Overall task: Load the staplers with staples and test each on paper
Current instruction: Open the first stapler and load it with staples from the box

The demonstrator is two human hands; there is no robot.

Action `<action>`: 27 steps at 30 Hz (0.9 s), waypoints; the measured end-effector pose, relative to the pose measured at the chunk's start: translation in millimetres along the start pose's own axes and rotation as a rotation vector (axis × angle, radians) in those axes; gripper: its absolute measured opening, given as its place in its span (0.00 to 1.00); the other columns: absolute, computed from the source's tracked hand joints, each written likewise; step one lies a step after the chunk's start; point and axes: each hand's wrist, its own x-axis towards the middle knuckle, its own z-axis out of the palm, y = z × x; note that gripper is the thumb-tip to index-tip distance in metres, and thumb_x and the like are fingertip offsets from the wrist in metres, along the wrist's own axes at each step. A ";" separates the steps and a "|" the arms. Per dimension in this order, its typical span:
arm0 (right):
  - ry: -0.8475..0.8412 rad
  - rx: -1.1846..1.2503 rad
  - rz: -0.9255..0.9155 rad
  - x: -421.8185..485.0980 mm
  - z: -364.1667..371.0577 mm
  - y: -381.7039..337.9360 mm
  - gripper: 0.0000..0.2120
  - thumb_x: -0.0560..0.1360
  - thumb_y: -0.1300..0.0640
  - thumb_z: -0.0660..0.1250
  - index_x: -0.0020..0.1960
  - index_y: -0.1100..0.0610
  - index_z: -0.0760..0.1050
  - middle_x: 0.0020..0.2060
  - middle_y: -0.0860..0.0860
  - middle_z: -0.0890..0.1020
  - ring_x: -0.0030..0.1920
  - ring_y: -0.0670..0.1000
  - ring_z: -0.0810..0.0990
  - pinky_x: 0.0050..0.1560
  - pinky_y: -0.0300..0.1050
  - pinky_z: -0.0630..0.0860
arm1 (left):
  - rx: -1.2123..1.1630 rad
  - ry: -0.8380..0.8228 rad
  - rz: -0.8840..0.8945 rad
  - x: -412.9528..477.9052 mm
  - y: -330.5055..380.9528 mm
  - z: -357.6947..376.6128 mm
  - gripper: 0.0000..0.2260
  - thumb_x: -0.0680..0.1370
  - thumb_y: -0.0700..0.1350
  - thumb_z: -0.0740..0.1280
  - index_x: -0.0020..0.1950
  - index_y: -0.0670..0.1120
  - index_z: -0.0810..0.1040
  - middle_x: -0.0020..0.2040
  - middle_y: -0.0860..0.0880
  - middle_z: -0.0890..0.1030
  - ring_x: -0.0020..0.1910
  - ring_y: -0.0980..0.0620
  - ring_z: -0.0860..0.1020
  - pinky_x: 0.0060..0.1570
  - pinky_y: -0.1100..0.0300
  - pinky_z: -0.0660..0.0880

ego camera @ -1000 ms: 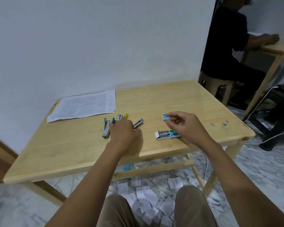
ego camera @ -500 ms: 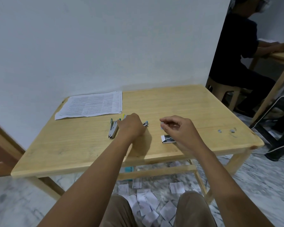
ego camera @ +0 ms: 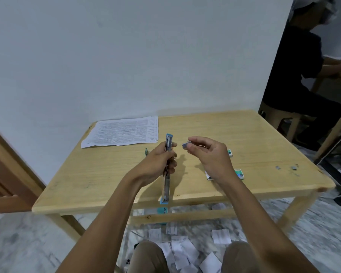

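Note:
My left hand [ego camera: 159, 161] grips a blue stapler [ego camera: 167, 186] swung fully open, raised above the wooden table [ego camera: 98, 182]; one end points at the wall, the other at me. To its right, my right hand [ego camera: 213, 156] pinches a small strip of staples [ego camera: 186, 144] between thumb and fingers, close to the stapler's upper end. Just left of my left hand, a green stapler [ego camera: 146, 152] peeks out on the table. Printed paper sheets [ego camera: 122, 132] lie at the back left.
Two staple boxes [ego camera: 239, 173] [ego camera: 230, 152] sit on the table by my right hand. Loose staples [ego camera: 279, 168] lie near the right corner. Paper scraps [ego camera: 220, 236] cover the floor under the table. Another person [ego camera: 295, 75] sits at a second table on the right.
My left hand lifted the blue stapler off the table and it now hangs open. My right hand rose from the staple box with a staple strip. The view shifted left.

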 end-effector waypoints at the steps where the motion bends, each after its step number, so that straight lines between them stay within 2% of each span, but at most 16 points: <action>1: -0.012 -0.030 -0.010 0.4 3.6 -0.4 0.08 0.74 0.63 0.73 0.52 0.56 0.82 0.44 0.52 0.87 0.49 0.48 0.86 0.58 0.45 0.79 | -0.094 -0.019 -0.007 -1.0 -2.9 -1.3 0.09 0.83 0.38 0.57 0.62 0.44 0.70 0.40 0.48 0.70 0.31 0.53 0.70 0.33 0.58 0.69; 4: -0.053 -0.119 -0.027 0.5 13.5 -0.8 0.07 0.75 0.61 0.72 0.51 0.53 0.83 0.45 0.50 0.87 0.49 0.46 0.85 0.54 0.39 0.79 | -0.309 -0.063 -0.026 -5.2 -12.4 -3.4 0.16 0.80 0.32 0.53 0.65 0.44 0.66 0.38 0.47 0.71 0.32 0.51 0.68 0.31 0.59 0.66; 7: -0.097 -0.259 -0.054 2.1 20.8 0.9 0.07 0.75 0.61 0.71 0.52 0.54 0.83 0.44 0.47 0.86 0.47 0.43 0.85 0.48 0.33 0.78 | -0.417 -0.060 -0.050 -6.9 -23.7 -6.0 0.24 0.78 0.29 0.52 0.72 0.46 0.61 0.39 0.44 0.72 0.32 0.50 0.68 0.30 0.58 0.66; 10: -0.157 -0.374 -0.067 3.4 27.7 5.4 0.07 0.75 0.61 0.71 0.51 0.52 0.84 0.43 0.44 0.86 0.43 0.42 0.84 0.46 0.30 0.76 | -0.535 -0.057 -0.072 -10.0 -32.5 -6.0 0.28 0.75 0.28 0.50 0.72 0.48 0.60 0.40 0.43 0.72 0.32 0.49 0.68 0.27 0.59 0.67; 12: -0.196 -0.453 -0.078 3.5 32.4 8.3 0.08 0.75 0.61 0.71 0.49 0.49 0.84 0.43 0.43 0.85 0.40 0.41 0.83 0.44 0.29 0.75 | -0.530 -0.060 -0.075 -12.0 -37.0 -5.5 0.28 0.74 0.28 0.49 0.71 0.48 0.59 0.40 0.42 0.72 0.31 0.49 0.68 0.26 0.59 0.66; 16: -0.236 -0.533 -0.088 5.2 33.7 8.9 0.13 0.76 0.60 0.70 0.44 0.41 0.80 0.41 0.44 0.84 0.38 0.42 0.83 0.43 0.29 0.75 | -0.485 -0.058 -0.075 -12.0 -37.7 -5.0 0.26 0.74 0.28 0.49 0.69 0.47 0.60 0.40 0.42 0.72 0.31 0.49 0.68 0.27 0.59 0.64; 19: -0.232 -0.566 -0.077 9.4 31.3 9.2 0.09 0.76 0.59 0.70 0.48 0.44 0.82 0.42 0.42 0.85 0.42 0.39 0.83 0.46 0.30 0.75 | -0.505 -0.049 -0.078 -10.5 -37.8 -6.0 0.24 0.75 0.28 0.49 0.67 0.48 0.61 0.39 0.42 0.72 0.31 0.50 0.68 0.27 0.59 0.63; 23: -0.267 -0.599 -0.042 11.6 29.4 12.8 0.07 0.76 0.59 0.70 0.51 0.49 0.84 0.41 0.46 0.86 0.41 0.41 0.84 0.50 0.38 0.78 | -0.496 -0.048 -0.084 -8.4 -39.5 -7.1 0.23 0.75 0.28 0.49 0.65 0.48 0.62 0.39 0.42 0.72 0.31 0.50 0.67 0.28 0.58 0.61; 27: -0.307 -0.719 -0.072 13.2 34.3 17.2 0.08 0.76 0.59 0.70 0.52 0.51 0.84 0.46 0.45 0.85 0.47 0.44 0.82 0.54 0.43 0.78 | -0.498 -0.047 -0.099 -6.5 -41.8 -8.2 0.23 0.75 0.28 0.49 0.65 0.49 0.62 0.38 0.42 0.71 0.30 0.50 0.68 0.28 0.57 0.62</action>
